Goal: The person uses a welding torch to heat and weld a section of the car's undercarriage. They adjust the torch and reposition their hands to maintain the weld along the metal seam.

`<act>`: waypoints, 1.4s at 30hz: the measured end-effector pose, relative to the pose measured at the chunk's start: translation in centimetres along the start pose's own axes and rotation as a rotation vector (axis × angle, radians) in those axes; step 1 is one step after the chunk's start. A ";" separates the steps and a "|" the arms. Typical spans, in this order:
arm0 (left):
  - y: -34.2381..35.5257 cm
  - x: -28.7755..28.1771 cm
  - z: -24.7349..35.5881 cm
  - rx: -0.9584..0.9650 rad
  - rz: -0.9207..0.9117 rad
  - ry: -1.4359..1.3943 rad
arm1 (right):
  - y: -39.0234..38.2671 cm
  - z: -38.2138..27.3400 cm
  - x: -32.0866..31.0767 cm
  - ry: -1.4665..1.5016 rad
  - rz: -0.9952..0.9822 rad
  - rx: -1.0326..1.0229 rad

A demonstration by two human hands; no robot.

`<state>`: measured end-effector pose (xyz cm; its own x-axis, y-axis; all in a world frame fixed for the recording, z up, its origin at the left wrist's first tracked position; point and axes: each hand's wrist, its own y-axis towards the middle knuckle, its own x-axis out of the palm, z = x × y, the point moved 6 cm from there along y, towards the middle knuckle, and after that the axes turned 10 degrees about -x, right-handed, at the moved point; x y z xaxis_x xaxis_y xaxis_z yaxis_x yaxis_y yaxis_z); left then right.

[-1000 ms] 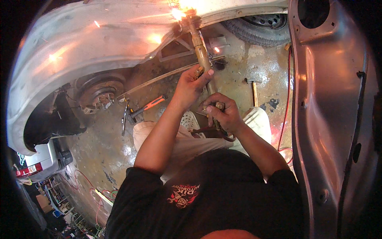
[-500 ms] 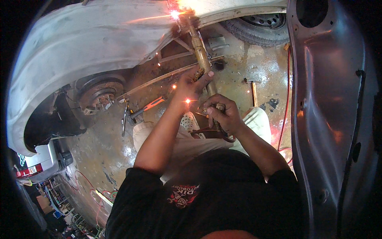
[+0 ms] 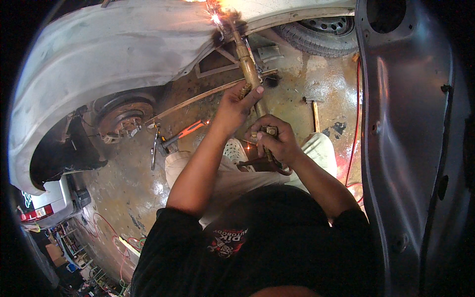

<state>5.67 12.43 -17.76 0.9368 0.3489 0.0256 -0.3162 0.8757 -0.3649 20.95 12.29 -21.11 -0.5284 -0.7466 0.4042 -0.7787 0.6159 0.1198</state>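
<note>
A brass gas torch (image 3: pixel 250 72) points up and away from me toward the car's lower side panel. Around its middle, beside a brass valve knob, my left hand (image 3: pixel 236 109) is closed with the thumb along the barrel. My right hand (image 3: pixel 279 141) grips its rear end by the valve fittings (image 3: pixel 264 132), where a hose curves down over my lap. At the tip, a bright spark glows on the scorched, blackened edge of the grey car body panel (image 3: pixel 123 44). Flame and glare hide the exact contact point.
A bare wheel hub (image 3: pixel 128 119) and a tyre (image 3: pixel 316 39) flank the work. An orange-handled hammer (image 3: pixel 185 131), another hammer (image 3: pixel 315 114) and a long strip (image 3: pixel 198 96) lie on the floor. A large dark metal panel (image 3: pixel 410 148) stands at right, near a red hose (image 3: pixel 357 123).
Fewer sparks fly, and the bright spark over my left wrist is gone. The glow at the tip has shrunk slightly. Both hands keep nearly the same place on the torch.
</note>
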 end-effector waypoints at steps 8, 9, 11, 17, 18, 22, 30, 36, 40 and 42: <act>0.5 -0.4 -0.5 -0.020 -0.001 0.007 | 0.2 -0.1 0.1 -0.019 0.003 0.016; 0.4 -0.4 -0.3 -0.028 0.006 0.015 | 0.3 -0.1 0.1 -0.010 0.005 0.017; 0.1 -0.4 0.0 -0.043 0.020 0.031 | 0.3 -0.1 0.0 -0.003 0.007 0.015; 0.3 -0.3 0.2 -0.019 0.002 -0.003 | 0.6 -0.4 0.1 -0.031 -0.004 0.001; 0.3 -0.3 0.3 -0.010 0.011 0.002 | 0.7 -0.5 0.1 -0.027 -0.008 -0.013; 0.3 -0.5 0.4 -0.035 0.019 0.015 | 1.0 -0.3 0.1 0.001 -0.010 -0.064; 0.1 -0.2 0.9 0.012 0.051 0.046 | 0.7 -0.2 0.0 0.011 0.003 -0.037; 0.4 -0.4 0.2 0.025 0.047 0.042 | 0.6 -0.3 0.0 0.020 -0.019 -0.037; 0.2 -0.3 0.4 0.006 0.056 0.036 | 0.6 -0.2 0.0 0.025 -0.019 -0.042; 0.1 -0.2 0.6 -0.011 0.054 0.032 | 0.6 -0.1 0.0 0.036 -0.017 -0.030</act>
<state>5.39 12.69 -17.21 0.9228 0.3847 -0.0238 -0.3649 0.8521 -0.3752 20.59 12.70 -20.94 -0.5025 -0.7478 0.4341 -0.7765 0.6110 0.1537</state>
